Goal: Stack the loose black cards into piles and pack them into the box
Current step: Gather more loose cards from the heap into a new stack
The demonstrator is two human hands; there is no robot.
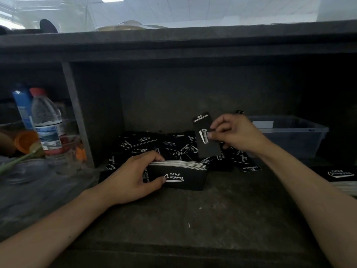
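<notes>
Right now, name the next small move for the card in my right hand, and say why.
Probably bring the single card down onto the stack gripped by the left hand: the right hand pinches it above the loose cards, and the stack is held ready.

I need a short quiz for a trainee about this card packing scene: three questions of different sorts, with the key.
1. True or false: the right hand pinches a single card above the loose cards.
2. The left hand grips: A) scissors, B) a stack of cards, C) nothing.
3. Fill in: the clear box stands to the ___ of the loose cards.
Key: 1 true; 2 B; 3 right.
</notes>
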